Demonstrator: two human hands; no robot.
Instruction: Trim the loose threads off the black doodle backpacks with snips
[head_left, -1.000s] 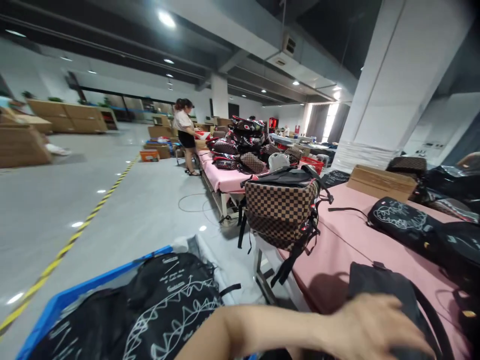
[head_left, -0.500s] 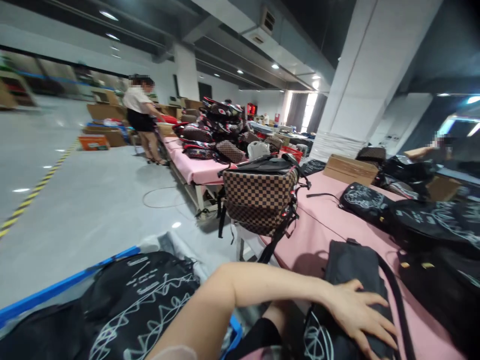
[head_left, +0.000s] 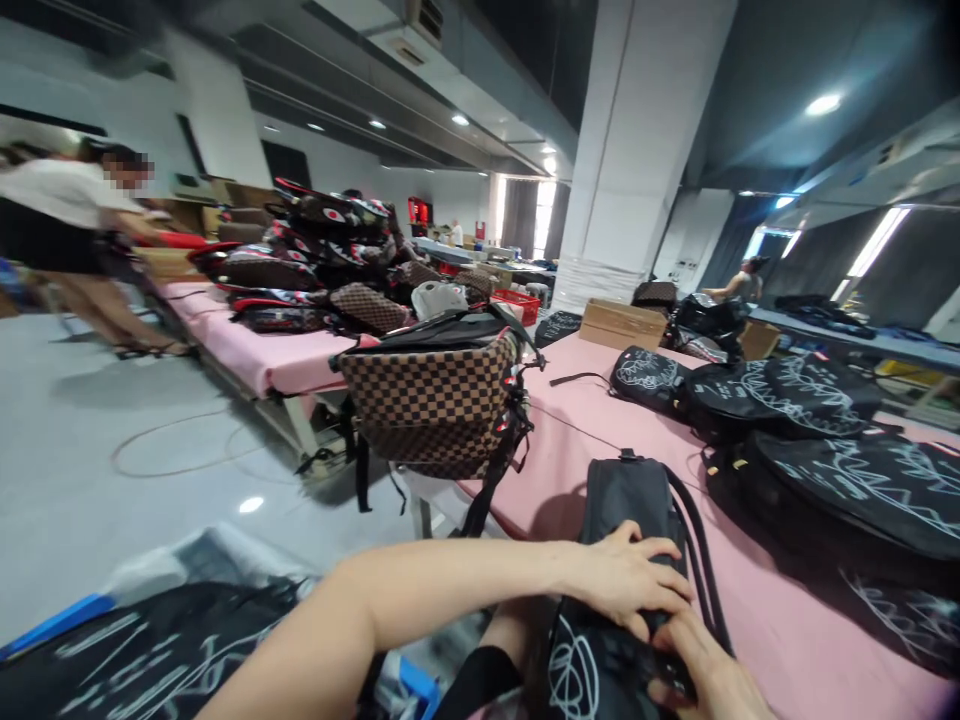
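A black backpack [head_left: 628,492] with a white scribble print lies on its side on the pink-covered table [head_left: 546,492], close in front of me. My left hand [head_left: 634,585] rests across it, fingers bent and gripping its fabric. Just beside that, my right hand [head_left: 709,660] has its fingers closed on a dark part of the same backpack; the exact part is blurred. Both hands nearly touch. A black strap loops along the backpack's right side.
More printed black backpacks [head_left: 780,395] lie to the right. A brown checkered backpack [head_left: 427,395] overhangs the table's left edge. At lower left, a blue-rimmed container [head_left: 60,625] holds black bags. Beyond are a bag pile [head_left: 322,240], a cardboard box [head_left: 622,325] and a person [head_left: 67,215].
My view has turned to the right. My left hand has gone from spread flat on the backpack to bent fingers, and my right hand has come into view beside it.
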